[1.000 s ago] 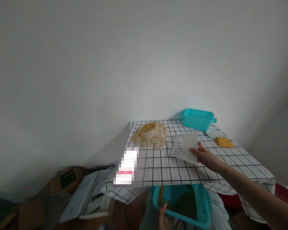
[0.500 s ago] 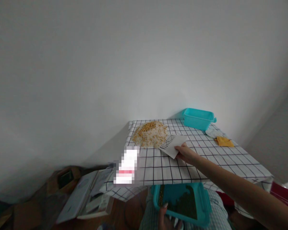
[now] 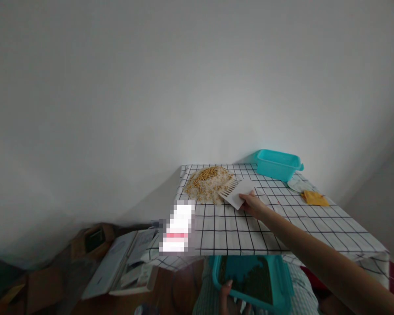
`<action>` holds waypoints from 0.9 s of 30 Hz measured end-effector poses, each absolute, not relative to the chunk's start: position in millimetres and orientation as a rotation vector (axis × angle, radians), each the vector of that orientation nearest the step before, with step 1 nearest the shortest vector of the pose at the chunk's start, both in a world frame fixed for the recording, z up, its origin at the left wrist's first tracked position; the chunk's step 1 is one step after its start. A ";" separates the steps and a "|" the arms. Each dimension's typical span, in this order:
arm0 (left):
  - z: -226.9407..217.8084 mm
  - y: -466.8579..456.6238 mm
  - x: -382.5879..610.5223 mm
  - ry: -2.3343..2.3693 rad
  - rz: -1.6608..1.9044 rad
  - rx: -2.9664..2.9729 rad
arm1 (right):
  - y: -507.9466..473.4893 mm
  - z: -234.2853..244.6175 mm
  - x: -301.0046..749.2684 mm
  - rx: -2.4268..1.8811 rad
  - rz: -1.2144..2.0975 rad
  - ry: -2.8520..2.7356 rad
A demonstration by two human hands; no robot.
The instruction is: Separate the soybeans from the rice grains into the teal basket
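My right hand is closed on a flat white comb-like scraper, its slotted teeth pointing left. Those teeth touch the right edge of a spread pile of white grains and yellow beans on the checked cloth. Low in the view, my left hand grips the near rim of a teal plastic tub, with the thumb over the edge. Dark green small grains lie inside that tub, which rests at my lap below the table edge. Part of the left hand is cut off by the frame.
A second teal tub stands at the table's back right. Beside it lie a clear plastic piece and a yellow cloth-like item. A pixelated bright screen sits at the left table edge. Boxes stand on the floor.
The scraper has tilted slightly and moved a little against the pile's right edge. The whole view has shifted slightly. My left hand stays on the tub.
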State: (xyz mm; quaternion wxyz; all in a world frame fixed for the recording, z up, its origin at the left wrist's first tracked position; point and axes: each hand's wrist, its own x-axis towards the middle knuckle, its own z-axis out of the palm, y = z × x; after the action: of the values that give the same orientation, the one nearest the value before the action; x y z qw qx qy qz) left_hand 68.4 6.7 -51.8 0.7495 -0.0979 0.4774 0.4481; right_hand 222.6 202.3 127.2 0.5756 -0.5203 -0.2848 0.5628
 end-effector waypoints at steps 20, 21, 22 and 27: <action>-38.0 9.6 73.0 1.098 0.988 -0.324 | 209.3 128.8 221.0 -1.126 1.335 -0.714; -37.5 9.4 72.6 1.096 0.989 -0.323 | 209.2 129.5 220.8 -1.122 1.339 -0.714; -37.0 9.3 72.2 1.095 0.992 -0.324 | 209.3 130.1 220.4 -1.118 1.347 -0.716; -34.1 9.6 70.2 1.083 0.960 -0.303 | 211.4 131.1 218.3 -1.099 1.360 -0.721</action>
State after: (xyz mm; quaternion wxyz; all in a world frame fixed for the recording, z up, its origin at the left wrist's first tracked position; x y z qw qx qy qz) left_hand 70.2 9.6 -34.1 0.7388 -0.1379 0.4936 0.4375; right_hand 218.3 211.4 131.1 0.5852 -0.4710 -0.3091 0.5833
